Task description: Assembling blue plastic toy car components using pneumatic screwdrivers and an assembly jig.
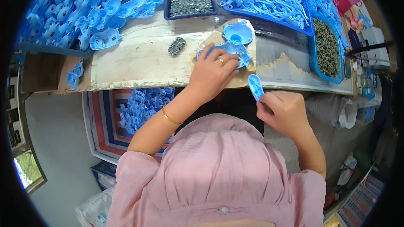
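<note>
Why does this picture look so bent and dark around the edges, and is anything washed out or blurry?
Head view: black corners and the bowed front edge of the table fit a fisheye lens; head view: the bright pane at lower left is partly washed out; head view: the blue piece in the right hand looks fairly clear, the far-right rim softer.

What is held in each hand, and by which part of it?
Right hand: a blue, elongated plastic piece, held by its lower, nearer end. Left hand: fingers lie on a blue, rounded plastic shell; whether they grip it cannot be told.
</note>
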Action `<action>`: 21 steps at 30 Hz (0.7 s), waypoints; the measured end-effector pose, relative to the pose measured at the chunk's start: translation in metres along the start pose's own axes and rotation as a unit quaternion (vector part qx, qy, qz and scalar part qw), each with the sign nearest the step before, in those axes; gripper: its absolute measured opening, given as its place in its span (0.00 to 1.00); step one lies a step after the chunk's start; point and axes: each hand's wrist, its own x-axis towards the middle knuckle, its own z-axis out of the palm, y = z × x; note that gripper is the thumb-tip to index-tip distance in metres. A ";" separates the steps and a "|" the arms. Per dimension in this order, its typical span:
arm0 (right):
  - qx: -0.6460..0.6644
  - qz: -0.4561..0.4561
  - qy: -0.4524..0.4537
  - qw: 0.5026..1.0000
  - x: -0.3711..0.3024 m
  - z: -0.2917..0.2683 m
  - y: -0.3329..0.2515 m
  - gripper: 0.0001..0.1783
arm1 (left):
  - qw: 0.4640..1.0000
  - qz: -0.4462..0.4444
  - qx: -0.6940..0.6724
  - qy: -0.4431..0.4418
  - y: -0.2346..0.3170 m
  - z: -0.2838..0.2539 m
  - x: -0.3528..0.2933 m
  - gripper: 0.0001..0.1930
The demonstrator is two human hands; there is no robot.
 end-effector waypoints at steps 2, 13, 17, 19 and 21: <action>0.006 -0.012 0.042 0.999 0.003 -0.003 -0.004 0.08 | 1.000 -0.009 0.005 0.005 0.002 -0.006 -0.001 0.13; 0.049 -0.191 0.100 0.975 0.084 0.039 -0.057 0.11 | 0.771 -0.361 -0.523 0.016 0.002 -0.093 -0.039 0.19; 0.164 -0.151 0.098 0.970 0.110 0.054 -0.078 0.14 | 0.753 -0.453 -0.419 0.226 -0.059 -0.129 -0.084 0.11; 0.170 -0.169 0.086 0.967 0.113 0.054 -0.073 0.13 | 0.786 -0.457 -0.244 0.337 -0.119 -0.170 -0.127 0.14; 0.165 -0.155 0.061 0.972 0.111 0.061 -0.064 0.10 | 0.735 -0.507 -0.151 0.424 -0.178 -0.216 -0.171 0.14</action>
